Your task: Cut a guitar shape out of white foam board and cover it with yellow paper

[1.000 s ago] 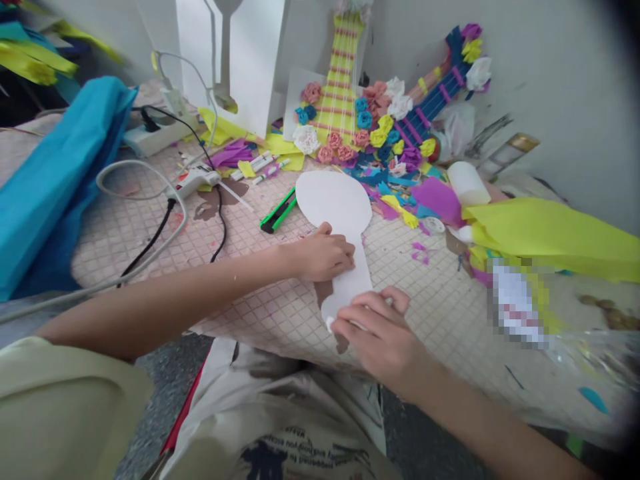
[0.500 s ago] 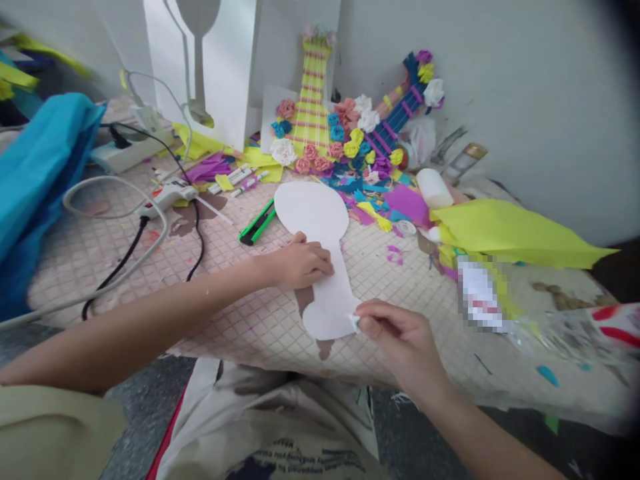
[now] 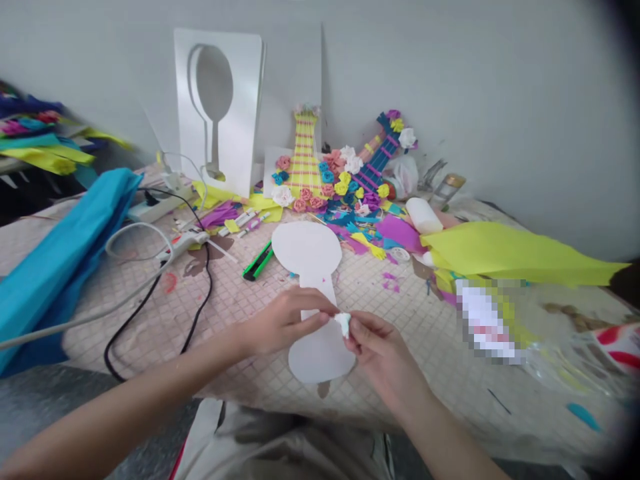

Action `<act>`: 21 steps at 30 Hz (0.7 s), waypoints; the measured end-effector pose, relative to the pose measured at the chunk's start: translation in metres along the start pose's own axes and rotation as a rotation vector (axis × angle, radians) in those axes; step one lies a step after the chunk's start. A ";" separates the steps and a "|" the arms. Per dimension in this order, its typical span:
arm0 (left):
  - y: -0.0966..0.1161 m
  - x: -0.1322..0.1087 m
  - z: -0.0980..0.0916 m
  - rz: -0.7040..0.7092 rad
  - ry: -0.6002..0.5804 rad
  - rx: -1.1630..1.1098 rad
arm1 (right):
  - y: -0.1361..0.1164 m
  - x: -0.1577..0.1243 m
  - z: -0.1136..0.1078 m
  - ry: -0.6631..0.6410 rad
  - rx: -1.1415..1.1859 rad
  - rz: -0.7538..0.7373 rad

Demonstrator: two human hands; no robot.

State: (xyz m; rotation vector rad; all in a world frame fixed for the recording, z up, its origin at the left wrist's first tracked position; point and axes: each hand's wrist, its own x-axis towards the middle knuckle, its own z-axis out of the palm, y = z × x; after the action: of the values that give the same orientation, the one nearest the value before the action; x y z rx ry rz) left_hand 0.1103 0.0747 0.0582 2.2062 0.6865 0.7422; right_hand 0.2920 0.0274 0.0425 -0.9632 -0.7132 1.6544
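Note:
A white guitar-shaped card cutout [image 3: 310,257] lies flat on the pink gridded table cover [image 3: 235,313], its round end pointing away from me. Both hands meet above its narrow waist. My right hand [image 3: 373,343] pinches a small white crumpled scrap [image 3: 343,323] between thumb and fingertips. My left hand [image 3: 283,320] has its fingers drawn together and touches the same scrap from the left. A green utility knife [image 3: 258,261] lies just left of the cutout.
A glue gun [image 3: 185,241] with cables and a power strip [image 3: 160,207] lie at the left beside folded blue paper [image 3: 55,253]. Two flower-decorated paper guitars [image 3: 305,167] and a white board with a cut-out hole [image 3: 217,110] lean on the wall. Yellow paper [image 3: 505,253] lies right.
My left hand has lifted off the cutout and come to the scrap. My right hand raised the scrap from the cutout's lower edge. The view has tilted upward.

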 end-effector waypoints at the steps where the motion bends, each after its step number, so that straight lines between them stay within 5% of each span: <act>1: 0.004 -0.001 0.001 -0.014 0.034 -0.089 | -0.001 0.001 0.001 0.002 0.002 0.005; 5: 0.015 -0.003 0.008 -0.120 0.188 -0.247 | 0.000 0.003 0.003 0.027 -0.055 -0.027; 12: 0.009 -0.004 0.009 -0.232 0.263 -0.117 | -0.002 0.001 -0.005 0.067 -0.320 -0.189; 14: -0.004 0.003 -0.014 -0.265 0.308 0.049 | -0.007 0.004 -0.005 -0.012 -0.152 -0.112; 17: -0.036 0.025 -0.074 -0.480 0.512 0.465 | -0.018 0.008 -0.001 -0.176 0.174 0.116; 21: -0.082 0.059 -0.142 -0.627 0.510 0.575 | -0.029 0.008 0.009 -0.300 0.361 0.258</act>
State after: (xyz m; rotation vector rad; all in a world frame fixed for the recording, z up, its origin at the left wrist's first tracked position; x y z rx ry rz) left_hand 0.0355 0.2266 0.0991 2.0635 1.9399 0.8362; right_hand 0.2966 0.0433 0.0688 -0.5714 -0.4709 2.0969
